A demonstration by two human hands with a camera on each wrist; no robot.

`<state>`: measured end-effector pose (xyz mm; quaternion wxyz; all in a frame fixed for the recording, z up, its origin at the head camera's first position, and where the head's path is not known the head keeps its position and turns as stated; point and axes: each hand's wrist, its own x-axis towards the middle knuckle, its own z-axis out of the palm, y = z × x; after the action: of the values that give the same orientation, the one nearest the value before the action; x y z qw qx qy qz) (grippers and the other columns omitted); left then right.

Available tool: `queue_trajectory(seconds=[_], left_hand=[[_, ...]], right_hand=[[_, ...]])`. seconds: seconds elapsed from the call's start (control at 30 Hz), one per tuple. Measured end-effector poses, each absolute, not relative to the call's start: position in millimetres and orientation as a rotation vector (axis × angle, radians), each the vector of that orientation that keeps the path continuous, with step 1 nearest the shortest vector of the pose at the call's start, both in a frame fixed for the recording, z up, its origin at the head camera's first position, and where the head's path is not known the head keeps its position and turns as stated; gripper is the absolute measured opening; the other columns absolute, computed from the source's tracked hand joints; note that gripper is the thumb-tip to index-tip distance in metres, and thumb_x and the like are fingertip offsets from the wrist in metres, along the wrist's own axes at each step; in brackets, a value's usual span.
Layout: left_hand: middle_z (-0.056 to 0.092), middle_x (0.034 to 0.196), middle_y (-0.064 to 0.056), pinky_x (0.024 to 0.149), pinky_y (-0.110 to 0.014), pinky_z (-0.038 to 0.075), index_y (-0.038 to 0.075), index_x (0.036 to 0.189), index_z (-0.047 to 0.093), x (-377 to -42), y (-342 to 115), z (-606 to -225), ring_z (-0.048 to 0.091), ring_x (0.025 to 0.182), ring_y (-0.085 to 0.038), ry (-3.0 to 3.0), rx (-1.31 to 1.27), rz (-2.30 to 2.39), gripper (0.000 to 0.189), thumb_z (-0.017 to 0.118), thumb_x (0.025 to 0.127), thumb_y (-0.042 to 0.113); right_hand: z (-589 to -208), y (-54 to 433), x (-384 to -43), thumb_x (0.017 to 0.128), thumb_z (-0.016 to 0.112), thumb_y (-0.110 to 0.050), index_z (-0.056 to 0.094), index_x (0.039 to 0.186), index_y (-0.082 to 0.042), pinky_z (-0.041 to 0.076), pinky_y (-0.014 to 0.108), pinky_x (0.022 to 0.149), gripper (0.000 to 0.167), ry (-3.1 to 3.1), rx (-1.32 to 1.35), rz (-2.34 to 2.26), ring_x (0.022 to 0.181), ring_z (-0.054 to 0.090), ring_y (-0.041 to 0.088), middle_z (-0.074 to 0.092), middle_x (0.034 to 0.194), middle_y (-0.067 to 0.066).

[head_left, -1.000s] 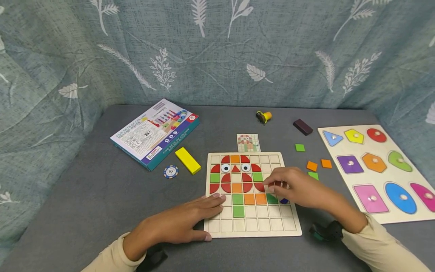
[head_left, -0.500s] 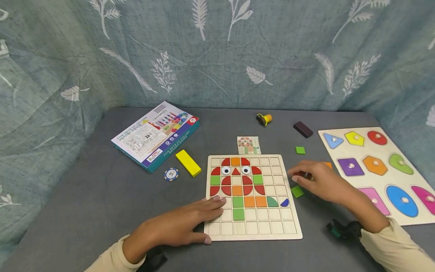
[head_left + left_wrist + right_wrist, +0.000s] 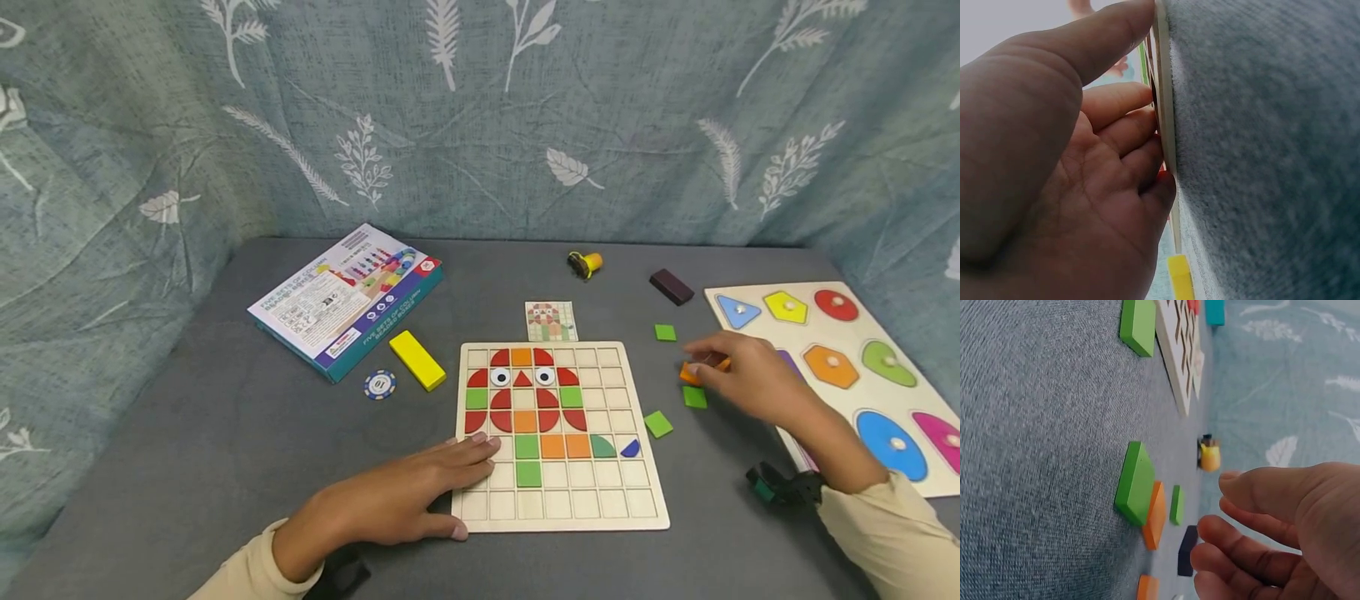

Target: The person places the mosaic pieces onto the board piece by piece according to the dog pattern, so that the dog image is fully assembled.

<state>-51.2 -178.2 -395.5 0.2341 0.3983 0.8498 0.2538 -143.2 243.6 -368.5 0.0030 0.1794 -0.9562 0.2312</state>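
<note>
My left hand [image 3: 420,483] rests on the left edge of the wooden grid board [image 3: 622,504], fingers straight on top and thumb at the front corner. Red, orange and green pieces on the board form an owl-like picture with two eyes. A teal quarter-circle piece [image 3: 602,446] and a blue piece [image 3: 630,448] lie at its right. My right hand [image 3: 750,375] hovers over the orange tiles with loosely bent fingers, partly covering an orange tile [image 3: 688,373]. In the right wrist view nothing shows between its fingers. Green tiles [image 3: 658,423] lie close by.
A small pattern card [image 3: 550,320] lies behind the board. The shape puzzle board [image 3: 795,333] is at right. Behind are a dark block [image 3: 671,287] and a yellow-and-black object [image 3: 585,265]. At left: a box [image 3: 345,300], yellow block [image 3: 417,360] and poker chip [image 3: 380,384].
My right hand has moved right, from over the board's right side to the orange tiles, uncovering the blue piece and a green tile. My left hand has stayed on the board.
</note>
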Motion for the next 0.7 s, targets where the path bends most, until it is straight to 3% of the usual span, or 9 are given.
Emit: queue_trajectory(seconds=[0.3, 0.7], left_hand=[[0.021, 0.159, 0.006, 0.116, -0.038, 0.020, 0.011, 0.150, 0.038, -51.4, -177.2, -393.0, 0.015, 0.146, -0.012, 2.324, 1.060, 0.699, 0.070, 0.071, 0.090, 0.028], [0.022, 0.159, 0.004, 0.116, -0.036, 0.017, 0.010, 0.149, 0.038, -52.2, -177.3, -394.3, 0.016, 0.145, -0.012, 2.326, 1.068, 0.703, 0.070, 0.071, 0.090, 0.027]], right_hand=[[-377.0, 250.3, -148.3, 0.087, 0.070, -0.006, 0.068, 0.108, 0.009, 0.050, 0.038, 0.065, 0.026, -2.964, 0.400, 0.738, 0.076, 0.060, 0.025, 0.069, 0.088, 0.013], [-386.9, 245.4, -153.2, 0.086, 0.070, -0.003, 0.068, 0.108, 0.011, 0.050, 0.033, 0.063, 0.025, -3.017, 0.429, 0.816, 0.075, 0.059, 0.022, 0.069, 0.087, 0.012]])
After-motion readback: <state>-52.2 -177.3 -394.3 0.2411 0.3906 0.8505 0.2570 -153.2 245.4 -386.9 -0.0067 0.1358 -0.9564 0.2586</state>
